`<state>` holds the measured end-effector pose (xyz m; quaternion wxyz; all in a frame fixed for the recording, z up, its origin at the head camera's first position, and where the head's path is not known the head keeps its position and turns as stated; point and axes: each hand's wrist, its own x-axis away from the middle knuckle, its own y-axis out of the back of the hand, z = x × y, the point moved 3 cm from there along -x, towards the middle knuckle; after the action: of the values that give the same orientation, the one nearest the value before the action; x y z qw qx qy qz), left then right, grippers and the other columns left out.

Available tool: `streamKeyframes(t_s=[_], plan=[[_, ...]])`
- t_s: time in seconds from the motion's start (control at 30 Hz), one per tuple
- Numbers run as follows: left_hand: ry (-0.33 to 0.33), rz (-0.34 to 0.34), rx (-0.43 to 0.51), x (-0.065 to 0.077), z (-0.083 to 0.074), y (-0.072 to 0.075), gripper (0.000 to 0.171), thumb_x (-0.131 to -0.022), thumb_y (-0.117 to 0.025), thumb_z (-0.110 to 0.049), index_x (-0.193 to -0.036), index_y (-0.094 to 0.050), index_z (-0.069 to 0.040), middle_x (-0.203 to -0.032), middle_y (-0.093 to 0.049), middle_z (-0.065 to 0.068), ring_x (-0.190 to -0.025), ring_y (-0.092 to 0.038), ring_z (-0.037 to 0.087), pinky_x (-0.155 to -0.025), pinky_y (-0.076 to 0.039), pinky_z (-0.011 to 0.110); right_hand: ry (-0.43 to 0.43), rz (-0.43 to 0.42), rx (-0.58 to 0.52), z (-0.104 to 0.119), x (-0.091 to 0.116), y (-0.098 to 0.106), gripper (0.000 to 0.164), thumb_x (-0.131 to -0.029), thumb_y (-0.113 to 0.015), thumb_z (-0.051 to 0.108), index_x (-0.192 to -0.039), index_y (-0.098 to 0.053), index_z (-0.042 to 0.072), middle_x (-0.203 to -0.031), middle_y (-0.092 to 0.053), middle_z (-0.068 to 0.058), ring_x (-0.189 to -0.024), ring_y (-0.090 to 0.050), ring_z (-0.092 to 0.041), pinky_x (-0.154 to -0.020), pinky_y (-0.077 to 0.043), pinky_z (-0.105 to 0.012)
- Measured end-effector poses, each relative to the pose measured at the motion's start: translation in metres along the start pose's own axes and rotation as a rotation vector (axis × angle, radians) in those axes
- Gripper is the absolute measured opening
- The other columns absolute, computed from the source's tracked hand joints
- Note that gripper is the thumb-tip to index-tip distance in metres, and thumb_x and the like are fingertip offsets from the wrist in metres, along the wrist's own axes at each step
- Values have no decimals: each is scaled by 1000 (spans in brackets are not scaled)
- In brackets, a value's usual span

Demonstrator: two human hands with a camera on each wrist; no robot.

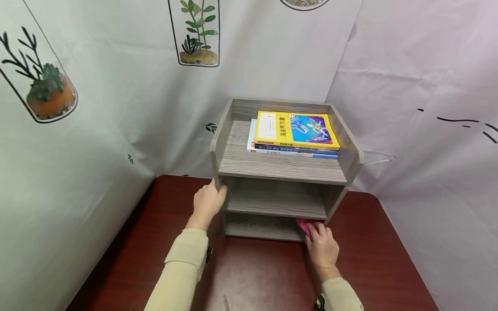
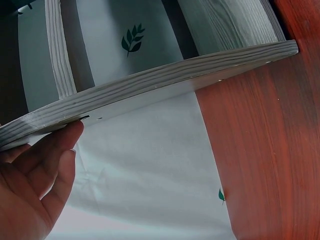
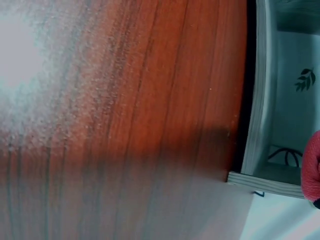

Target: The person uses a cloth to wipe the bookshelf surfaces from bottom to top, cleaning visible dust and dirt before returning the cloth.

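A small grey wood-grain shelf (image 1: 280,170) stands on the dark red table. My left hand (image 1: 208,199) grips the front edge of its left side panel, below the top board. In the left wrist view, fingers (image 2: 67,137) touch the outer face of that panel (image 2: 165,75); the thumb is hidden there. My right hand (image 1: 323,245) holds a bright pink cloth (image 1: 302,225) at the right end of the lowest compartment. Only part of the pink cloth (image 3: 311,167) shows in the right wrist view, beside the panel edge, and the fingers are out of sight.
Several books lie stacked on the top board, a yellow one (image 1: 295,129) uppermost. White sheeting with plant drawings (image 1: 198,34) hangs behind and beside the table (image 1: 256,276). Thin dark loops like a cable (image 3: 287,156) show through the lowest compartment.
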<state>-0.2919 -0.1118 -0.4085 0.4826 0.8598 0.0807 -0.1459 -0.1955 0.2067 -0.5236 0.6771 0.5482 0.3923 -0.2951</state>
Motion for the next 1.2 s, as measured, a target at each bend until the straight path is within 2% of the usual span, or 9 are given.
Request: streamKeyframes(t_s=[0.33, 0.6, 0.9, 1.07, 1.2], plan=[[2, -24, 3, 0, 1, 0, 31, -91, -44, -34, -97, -57, -7, -69, -62, 17, -61, -59, 35, -54, -42, 47, -83, 42, 1, 1, 8, -10, 38, -53, -77, 4, -90, -69, 7, -90, -55, -11, -74, -53, -33, -39, -38, -43], [9, -10, 1, 0, 0, -1, 29, -91, -44, -33, -95, -56, -7, -60, -56, 12, -53, -53, 29, -50, -40, 44, -117, 85, 12, 2, 15, -17, 40, -54, -79, 4, -92, -68, 7, -91, -56, -12, -73, -53, -33, -40, -39, -44], [18, 7, 10, 0, -2, 1, 29, -91, -45, -33, -95, -55, -7, -57, -53, 9, -51, -50, 26, -50, -39, 42, -173, 143, 5, 0, 24, -22, 40, -55, -78, 5, -94, -67, 7, -94, -54, -11, -76, -53, -33, -41, -40, -47], [19, 6, 6, 1, -2, 1, 30, -91, -46, -33, -100, -57, -7, -61, -57, 12, -53, -53, 28, -50, -40, 43, -249, 202, -3, 1, 28, -27, 37, -59, -76, 5, -95, -66, 8, -95, -53, -11, -77, -53, -33, -44, -41, -49], [18, 12, 5, 0, -1, 1, 29, -91, -46, -33, -98, -56, -7, -59, -55, 10, -51, -50, 26, -49, -38, 41, -332, 269, 4, 4, 30, -32, 35, -63, -75, 7, -97, -65, 8, -97, -52, -11, -78, -54, -34, -46, -42, -50]])
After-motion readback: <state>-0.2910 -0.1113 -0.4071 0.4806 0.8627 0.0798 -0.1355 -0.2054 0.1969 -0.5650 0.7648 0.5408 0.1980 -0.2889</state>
